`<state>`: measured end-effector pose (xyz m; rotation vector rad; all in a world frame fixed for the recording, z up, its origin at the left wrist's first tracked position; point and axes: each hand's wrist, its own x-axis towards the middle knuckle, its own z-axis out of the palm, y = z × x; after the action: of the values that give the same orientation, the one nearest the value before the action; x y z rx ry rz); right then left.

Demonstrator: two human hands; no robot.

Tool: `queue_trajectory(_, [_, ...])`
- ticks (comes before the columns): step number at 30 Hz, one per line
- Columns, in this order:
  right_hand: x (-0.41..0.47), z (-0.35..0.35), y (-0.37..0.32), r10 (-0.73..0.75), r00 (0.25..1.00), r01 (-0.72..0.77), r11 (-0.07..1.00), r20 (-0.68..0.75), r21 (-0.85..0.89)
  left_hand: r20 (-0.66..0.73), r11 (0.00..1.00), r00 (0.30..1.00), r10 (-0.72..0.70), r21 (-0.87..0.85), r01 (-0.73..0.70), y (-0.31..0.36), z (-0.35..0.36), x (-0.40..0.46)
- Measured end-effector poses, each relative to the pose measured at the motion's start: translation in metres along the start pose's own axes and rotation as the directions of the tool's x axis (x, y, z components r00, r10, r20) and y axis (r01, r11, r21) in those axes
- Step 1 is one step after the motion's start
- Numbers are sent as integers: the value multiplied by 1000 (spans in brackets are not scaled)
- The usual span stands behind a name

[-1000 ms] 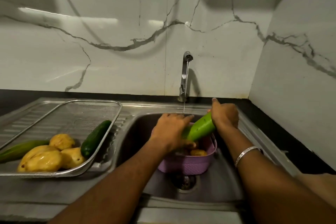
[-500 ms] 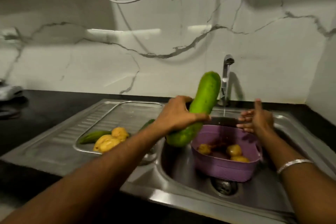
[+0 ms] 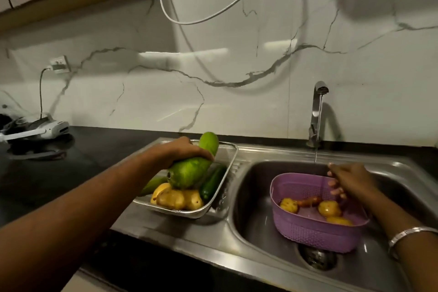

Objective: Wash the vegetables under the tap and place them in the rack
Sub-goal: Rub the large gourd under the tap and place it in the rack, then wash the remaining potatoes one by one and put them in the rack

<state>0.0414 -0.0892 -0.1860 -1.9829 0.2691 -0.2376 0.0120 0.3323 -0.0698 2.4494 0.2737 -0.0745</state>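
Centre of frame: left hand (image 3: pixel 187 150) clamped around light green gourd (image 3: pixel 192 170), held tilted over wire rack (image 3: pixel 233 156) on steel drainboard, lower end touching yellow potatoes (image 3: pixel 179 199) piled in rack. Dark cucumber (image 3: pixel 212 182) alongside, against rack's right rim. Right of frame: purple basket (image 3: pixel 308 232) in sink (image 3: pixel 248 208), holding more potatoes and one reddish piece. Right hand (image 3: pixel 350 181) over basket's far rim, fingers loosely bent, grasping nothing. Tap (image 3: pixel 316 111) running, stream falling just beside right hand.
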Motion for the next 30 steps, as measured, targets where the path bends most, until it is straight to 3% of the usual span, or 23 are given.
queue_trajectory(5, [0, 0, 6, -22, 998, 26, 996, 52, -81, 117, 982, 993, -16, 190, -7, 11, 5, 9])
queue_trajectory(7, [2, 1, 9, -16, 998, 22, 994, 59, -106, 150, 981, 989, -2, 193, -27, 17, 9, 7])
queue_trajectory(10, [2, 3, 10, -23, 997, 33, 990, 73, -139, 23, 963, 984, 174, 206, -175, 18, 15, 7])
queue_trajectory(12, [2, 3, 9, -28, 997, 40, 986, 74, -162, -177, 919, 925, 336, 277, -281, 19, 15, 6])
queue_trajectory(14, [3, 4, 9, -30, 997, 43, 984, 77, -172, -331, 867, 811, 483, 314, -388, 25, 15, -2])
queue_trajectory(18, [4, 3, 10, -23, 997, 38, 976, 71, -214, -371, 746, 647, 666, 347, -568, 62, 34, -23])
queue_trajectory(21, [2, 5, 10, 0, 997, 20, 971, 82, -239, -304, 665, 592, 747, 310, -680, 97, 62, -33])
queue_trajectory(23, [3, 4, 13, -3, 996, 29, 962, 93, -273, -206, 630, 595, 777, 231, -742, 121, 92, -33])
queue_trajectory(27, [-1, 3, 14, 63, 975, 34, 904, 213, -426, 209, 680, 677, 706, 66, -730, 149, 180, -18])
queue_trajectory(30, [-11, 15, 14, 225, 881, 70, 809, 417, -584, 486, 753, 704, 519, 130, -645, 138, 250, 4])
